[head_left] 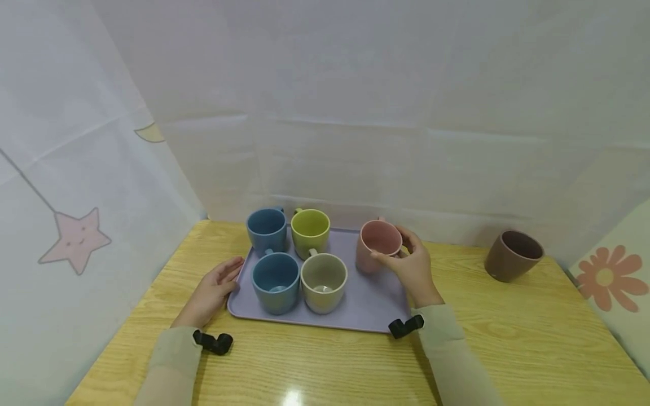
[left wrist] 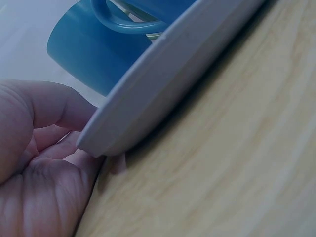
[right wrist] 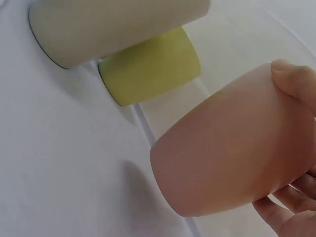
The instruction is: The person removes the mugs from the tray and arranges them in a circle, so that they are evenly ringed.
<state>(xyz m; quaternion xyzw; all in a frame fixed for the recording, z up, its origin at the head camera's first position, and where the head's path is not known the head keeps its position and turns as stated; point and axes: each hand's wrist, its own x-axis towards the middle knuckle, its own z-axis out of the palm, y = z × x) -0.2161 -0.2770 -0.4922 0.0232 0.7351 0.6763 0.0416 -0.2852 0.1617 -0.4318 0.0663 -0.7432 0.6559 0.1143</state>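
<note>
My right hand (head_left: 413, 268) grips a pink mug (head_left: 374, 262) near its rim, thumb on the near side and fingers round the right. In the right wrist view the mug's base hangs close over the tray, its shadow apart from it. At the lilac tray's (head_left: 376, 301) left edge, my left hand (head_left: 210, 293) holds the rim, and a fingertip shows beneath it in the left wrist view. On the tray stand two blue mugs (head_left: 276, 290), one behind the other, a yellow-green mug (head_left: 307, 239) at the back and a beige mug (head_left: 324, 287) in front.
A brown cup (head_left: 508, 262) stands tilted on the wooden table (head_left: 508, 338) at the far right, leaning near the back cloth. White cloth (head_left: 330, 101) with printed shapes encloses the table at the back and sides. Black wrist cameras are on both sleeves.
</note>
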